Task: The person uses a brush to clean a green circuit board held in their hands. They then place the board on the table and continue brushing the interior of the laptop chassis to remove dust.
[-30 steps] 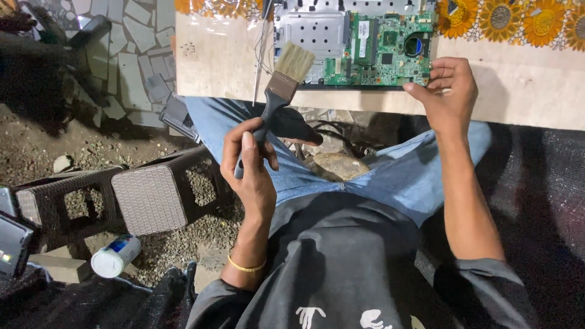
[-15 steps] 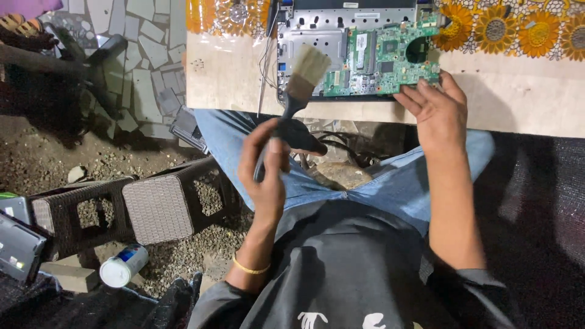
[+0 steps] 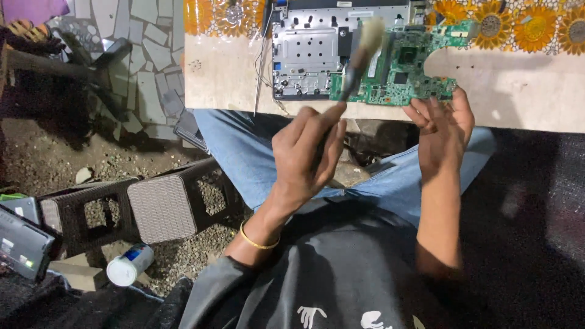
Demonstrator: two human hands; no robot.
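My left hand (image 3: 308,152) grips the dark handle of a paintbrush (image 3: 361,58). Its pale bristles are blurred over an opened laptop base (image 3: 311,52) and a green circuit board (image 3: 408,67) on the table. My right hand (image 3: 443,125) has its fingers on the near right edge of the circuit board, at the table's edge. A gold bangle circles my left wrist. I sit with blue jeans and a dark shirt below the table.
The table (image 3: 524,91) has a cream cover with a sunflower border. A dark wicker stool (image 3: 146,204) lies on the gravel floor at left, with a white bottle (image 3: 129,265) beneath it. Thin wires (image 3: 262,73) hang off the laptop's left side.
My left hand has swung the brush up and to the right, over the circuit board. My right hand has shifted slightly along the board's near edge.
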